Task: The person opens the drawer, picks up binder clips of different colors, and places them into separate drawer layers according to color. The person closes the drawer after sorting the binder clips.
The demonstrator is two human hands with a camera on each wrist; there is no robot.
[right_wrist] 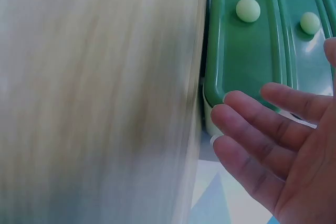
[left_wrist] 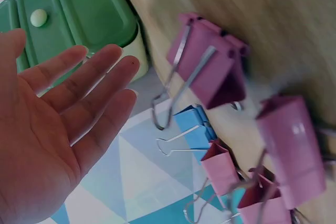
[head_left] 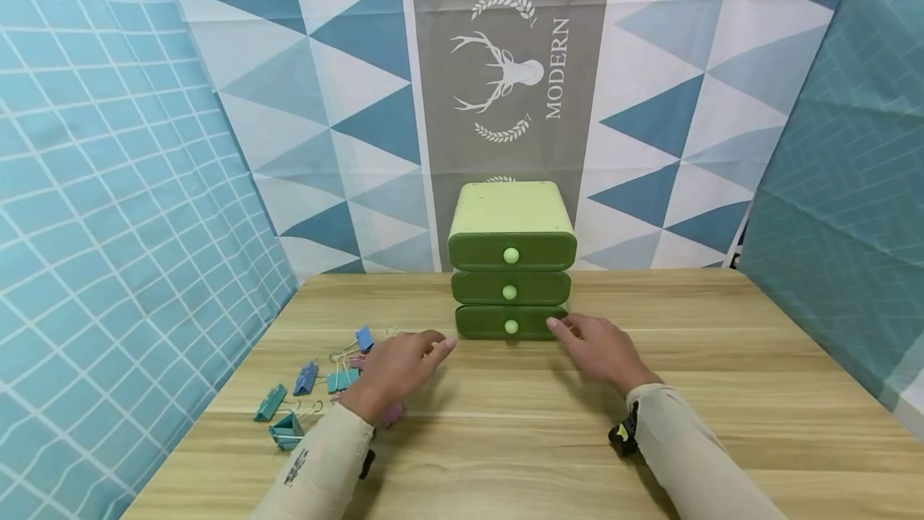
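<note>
Drawer chest (head_left: 514, 209) stands closed near the desk (head_left: 505, 432)'s back edge, knobs (head_left: 511, 255) facing me, presumably for access. My left hand (head_left: 397, 367), wide and empty, is near clips (head_left: 342, 380) gathered toward the left edge; my right hand (head_left: 601, 349), likewise, is by the lowest drawer (head_left: 480, 324), contact undetermined.

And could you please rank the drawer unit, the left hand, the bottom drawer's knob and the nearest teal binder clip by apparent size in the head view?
Largest to smallest:
drawer unit
left hand
nearest teal binder clip
bottom drawer's knob
</note>
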